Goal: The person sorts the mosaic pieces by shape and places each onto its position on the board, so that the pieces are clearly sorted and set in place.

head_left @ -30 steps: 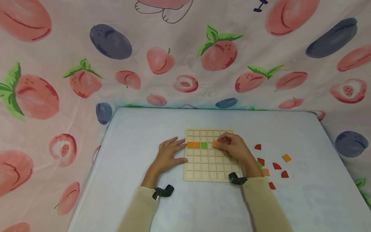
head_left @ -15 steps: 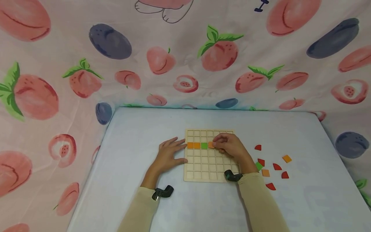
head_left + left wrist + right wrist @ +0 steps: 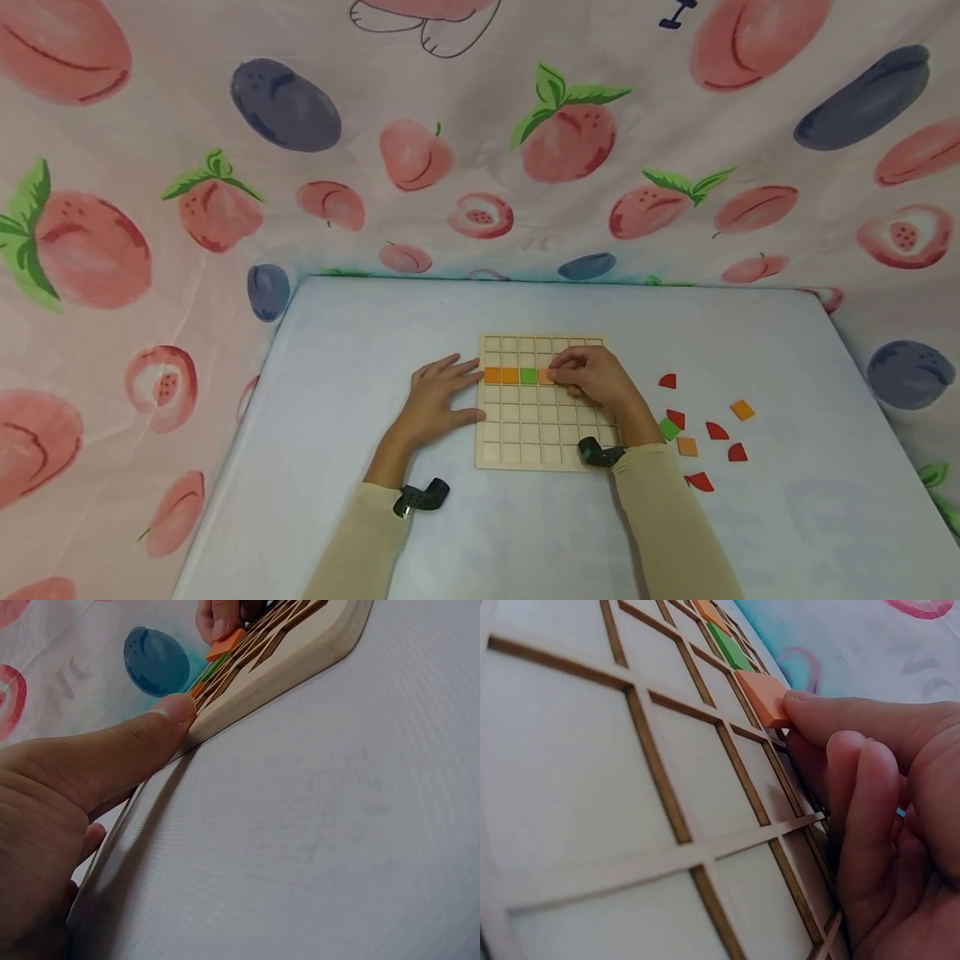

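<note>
A wooden grid board (image 3: pixel 513 433) lies on the table. Along one of its upper rows sit two orange square tiles (image 3: pixel 501 376) and a green square tile (image 3: pixel 528 376). My right hand (image 3: pixel 596 375) pinches a light orange square tile (image 3: pixel 763 697) by its edge, just right of the green one; in the right wrist view this tile tilts over its cell. My left hand (image 3: pixel 435 400) has its fingers spread, with the fingertips and thumb at the board's left edge. In the left wrist view the thumb (image 3: pixel 142 739) rests against the board's rim.
Right of the board lie several red quarter-round pieces (image 3: pixel 717 431), a yellow-orange square tile (image 3: pixel 742 409), a light orange square tile (image 3: pixel 687 447) and a green square tile (image 3: pixel 669 429) beside the right forearm. A fruit-print cloth (image 3: pixel 480 167) hangs behind the table.
My right hand has moved left with the light orange tile, bringing it next to the green tile in the row. The left hand has stayed in place.
</note>
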Demonstrator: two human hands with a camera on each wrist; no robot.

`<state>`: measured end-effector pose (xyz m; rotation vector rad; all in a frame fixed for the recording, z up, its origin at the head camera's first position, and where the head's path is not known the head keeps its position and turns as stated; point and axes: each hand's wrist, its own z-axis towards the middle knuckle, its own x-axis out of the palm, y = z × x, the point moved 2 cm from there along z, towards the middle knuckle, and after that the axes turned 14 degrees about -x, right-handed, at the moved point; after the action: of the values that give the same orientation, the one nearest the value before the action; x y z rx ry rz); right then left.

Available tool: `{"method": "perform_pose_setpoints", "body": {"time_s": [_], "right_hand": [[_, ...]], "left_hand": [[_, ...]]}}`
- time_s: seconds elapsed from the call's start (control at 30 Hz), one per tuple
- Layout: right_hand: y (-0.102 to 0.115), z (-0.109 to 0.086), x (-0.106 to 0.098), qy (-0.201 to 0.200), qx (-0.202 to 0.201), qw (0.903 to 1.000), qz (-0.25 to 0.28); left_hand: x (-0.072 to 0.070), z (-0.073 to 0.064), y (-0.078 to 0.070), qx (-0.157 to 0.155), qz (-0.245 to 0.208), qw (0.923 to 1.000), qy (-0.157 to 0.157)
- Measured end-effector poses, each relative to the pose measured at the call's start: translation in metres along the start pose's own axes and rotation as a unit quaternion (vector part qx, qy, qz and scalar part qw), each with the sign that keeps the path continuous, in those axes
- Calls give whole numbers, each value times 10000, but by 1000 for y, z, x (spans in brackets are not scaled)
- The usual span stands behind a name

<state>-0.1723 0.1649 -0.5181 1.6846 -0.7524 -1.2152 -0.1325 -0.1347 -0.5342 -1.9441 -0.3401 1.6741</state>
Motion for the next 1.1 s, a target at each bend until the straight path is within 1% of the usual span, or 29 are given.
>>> {"method": "perform_pose_setpoints", "body": {"time_s": [0.27,0.53,0.67,0.83,1.1], "right_hand": [[0,0,1,7,-4,10000,-48],[0,1,0,-118,-33,9992,-371],[1,0,0,-181,45,9993,-331],[1,-1,1,-209,179,9995,-162],[3,-1,2,-264,212,9990,-296]], "left_hand": [[-1,0,0,17,-54,10000,10],[-1,0,0,21,-71,10000,36],[-1,0,0,48,-60,10000,47],[-2,0,0,77,-25,10000,55],[-2,0,0,14,-28,9999,96]]}}
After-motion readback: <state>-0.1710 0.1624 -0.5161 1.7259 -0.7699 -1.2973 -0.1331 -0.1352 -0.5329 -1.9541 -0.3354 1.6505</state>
